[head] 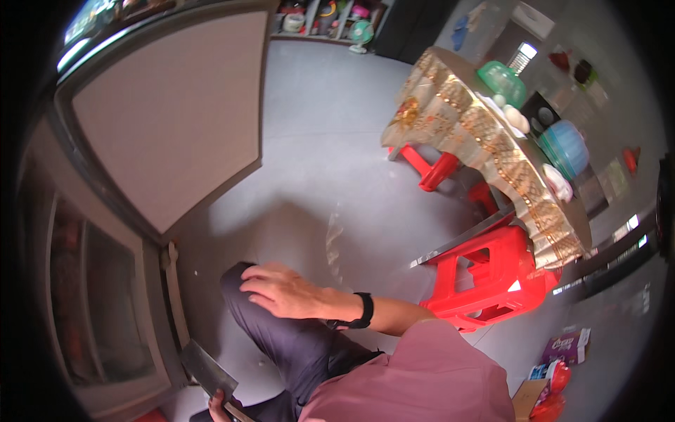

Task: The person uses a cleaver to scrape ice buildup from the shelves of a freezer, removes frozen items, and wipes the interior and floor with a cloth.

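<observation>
My left hand is at the bottom edge of the view, partly cut off, gripping a cleaver near where its handle meets the blade. The cleaver has a broad, dark metal blade that points up and left, close to the cabinet's base. My right hand rests over my bent right knee, fingers spread and holding nothing. A black watch or band circles that wrist. Beneath the hand are dark trousers.
A large cabinet with a glass-fronted part stands at left. Opposite is a table with a gold tablecloth, bearing a green cover and blue bowl. A red plastic stool stands beside it. A purple box lies lower right.
</observation>
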A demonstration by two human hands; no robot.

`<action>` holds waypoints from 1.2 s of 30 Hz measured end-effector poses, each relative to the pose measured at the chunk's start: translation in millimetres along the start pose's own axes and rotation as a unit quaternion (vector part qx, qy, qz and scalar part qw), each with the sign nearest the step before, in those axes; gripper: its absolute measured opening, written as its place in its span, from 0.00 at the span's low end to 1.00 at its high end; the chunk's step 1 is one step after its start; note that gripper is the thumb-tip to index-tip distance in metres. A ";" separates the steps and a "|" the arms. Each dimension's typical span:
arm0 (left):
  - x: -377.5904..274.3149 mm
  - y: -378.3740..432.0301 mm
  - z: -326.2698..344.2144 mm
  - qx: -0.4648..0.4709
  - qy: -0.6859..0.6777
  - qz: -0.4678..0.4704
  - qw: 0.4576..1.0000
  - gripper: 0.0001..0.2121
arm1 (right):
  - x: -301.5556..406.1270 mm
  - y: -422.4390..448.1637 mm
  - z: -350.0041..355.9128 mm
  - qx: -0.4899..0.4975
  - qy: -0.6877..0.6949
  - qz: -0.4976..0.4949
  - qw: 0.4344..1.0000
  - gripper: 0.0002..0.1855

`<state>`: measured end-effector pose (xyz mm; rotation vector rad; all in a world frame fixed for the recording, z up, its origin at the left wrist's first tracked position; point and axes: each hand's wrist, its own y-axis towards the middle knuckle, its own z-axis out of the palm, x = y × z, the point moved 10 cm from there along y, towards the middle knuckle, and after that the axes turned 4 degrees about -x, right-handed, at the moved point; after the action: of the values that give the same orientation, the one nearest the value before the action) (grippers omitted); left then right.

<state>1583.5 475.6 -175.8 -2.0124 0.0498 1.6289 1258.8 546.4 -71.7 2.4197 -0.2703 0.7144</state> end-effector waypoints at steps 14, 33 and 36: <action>2.2 63.5 -12.0 -0.032 -0.084 -0.077 0.993 0.14 | -103.8 -183.7 -538.2 -0.339 -0.606 0.371 0.617 0.13; -125.3 86.9 161.0 0.052 -0.147 0.097 0.983 0.12 | 80.7 -17.9 -8.7 0.087 0.098 0.063 0.989 0.32; -146.7 76.2 193.9 0.075 -0.138 0.125 0.980 0.15 | 48.0 -23.3 -26.1 -0.001 0.050 0.126 0.991 0.32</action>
<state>1343.6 449.8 -94.0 -1.7050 0.3237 1.9847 1295.7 579.5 -39.0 2.3620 -0.5435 0.9432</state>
